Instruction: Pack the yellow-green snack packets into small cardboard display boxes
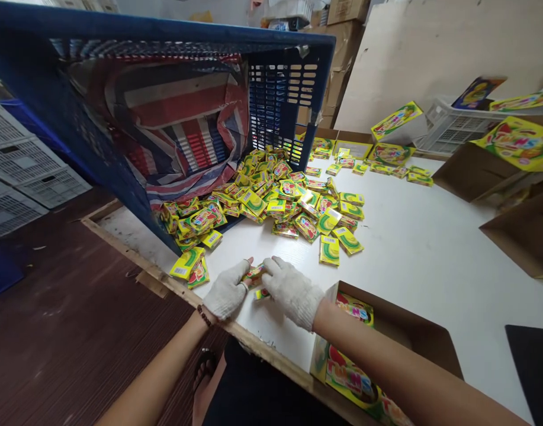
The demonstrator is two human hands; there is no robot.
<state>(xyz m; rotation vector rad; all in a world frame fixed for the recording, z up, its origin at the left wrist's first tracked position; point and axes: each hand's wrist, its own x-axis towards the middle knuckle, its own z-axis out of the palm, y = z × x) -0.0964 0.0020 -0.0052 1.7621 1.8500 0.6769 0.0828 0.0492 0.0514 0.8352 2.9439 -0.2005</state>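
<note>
My left hand (pixel 227 291), in a white knit glove with bare fingertips, is closed on a small yellow box (pixel 254 273) just above the white tabletop. My right hand (pixel 293 293), gloved too, has its fingers curled against the same box's right end, partly hiding it. Another small box (pixel 261 294) shows below, between the hands; what touches it I cannot tell. Ahead spreads a loose pile of small yellow-green boxes (pixel 253 201) with fruit prints. Beneath my right forearm stands an open carton (pixel 417 331) with "TWINS" boxes inside at its left end.
A blue crate (pixel 318 77) lined with striped cloth (pixel 177 100) lies on its side, the pile spilling out. Open cartons (pixel 462 171) stand at the right, near a white basket (pixel 453 127). A wooden edge (pixel 186 293) borders the table (pixel 413 236). Something black (pixel 533 367) lies lower right.
</note>
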